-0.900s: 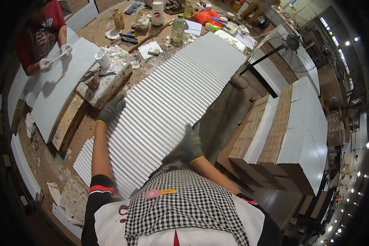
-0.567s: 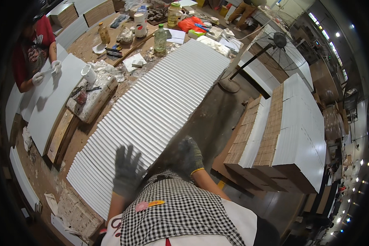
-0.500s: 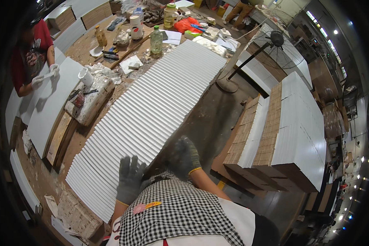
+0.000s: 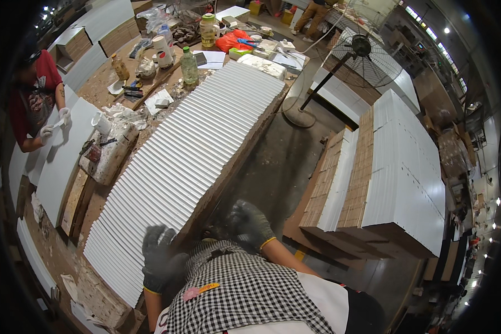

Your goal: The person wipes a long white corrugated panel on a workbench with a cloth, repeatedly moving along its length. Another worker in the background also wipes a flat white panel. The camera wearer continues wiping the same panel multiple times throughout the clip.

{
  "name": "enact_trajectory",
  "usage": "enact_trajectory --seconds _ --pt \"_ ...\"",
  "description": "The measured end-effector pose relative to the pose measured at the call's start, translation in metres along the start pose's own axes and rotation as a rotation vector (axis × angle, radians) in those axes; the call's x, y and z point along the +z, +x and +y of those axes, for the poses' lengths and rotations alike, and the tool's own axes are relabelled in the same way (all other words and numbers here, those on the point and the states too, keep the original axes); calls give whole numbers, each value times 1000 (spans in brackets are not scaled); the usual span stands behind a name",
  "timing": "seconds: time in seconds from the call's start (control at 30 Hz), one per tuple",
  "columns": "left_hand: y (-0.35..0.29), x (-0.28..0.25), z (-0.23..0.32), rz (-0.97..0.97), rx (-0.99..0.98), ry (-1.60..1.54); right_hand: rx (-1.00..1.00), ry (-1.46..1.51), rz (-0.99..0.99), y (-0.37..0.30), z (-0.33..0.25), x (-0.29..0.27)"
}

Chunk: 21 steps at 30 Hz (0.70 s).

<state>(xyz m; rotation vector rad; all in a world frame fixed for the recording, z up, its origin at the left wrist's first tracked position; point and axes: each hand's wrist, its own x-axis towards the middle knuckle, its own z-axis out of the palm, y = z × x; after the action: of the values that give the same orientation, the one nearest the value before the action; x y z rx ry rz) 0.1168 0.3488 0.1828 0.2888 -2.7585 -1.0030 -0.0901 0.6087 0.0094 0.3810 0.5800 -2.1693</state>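
Observation:
A long row of narrow white strips [image 4: 178, 150], packed side by side like a ribbed sheet, lies slantwise across the workbench [image 4: 206, 209]. My left hand [image 4: 162, 261], in a dark grey glove, is at the row's near right edge with its fingers apart; some fingertips overlap the strips. Whether they press on them is unclear. My right hand [image 4: 251, 225], gloved alike, hovers beyond the bench edge over the floor, fingers loosely bent. I see nothing held in either hand.
Bottles, a jar [image 4: 208, 30] and a red plastic bag [image 4: 234, 40] clutter the bench's far end. A co-worker [image 4: 36, 100] with white gloves handles a white panel at left. Stacked white boards [image 4: 401, 172] and a standing fan [image 4: 360, 47] are to the right.
My left hand has drawn back toward me, off most of the strips. My right hand has lowered slightly. The view has shifted, and more of the bench's brown edge shows beside the strips.

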Motion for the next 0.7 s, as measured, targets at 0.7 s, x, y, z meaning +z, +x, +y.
enact_trajectory --seconds 0.7 --pt "22 4 171 41 -65 -764 -148 -438 224 -19 -87 -45"
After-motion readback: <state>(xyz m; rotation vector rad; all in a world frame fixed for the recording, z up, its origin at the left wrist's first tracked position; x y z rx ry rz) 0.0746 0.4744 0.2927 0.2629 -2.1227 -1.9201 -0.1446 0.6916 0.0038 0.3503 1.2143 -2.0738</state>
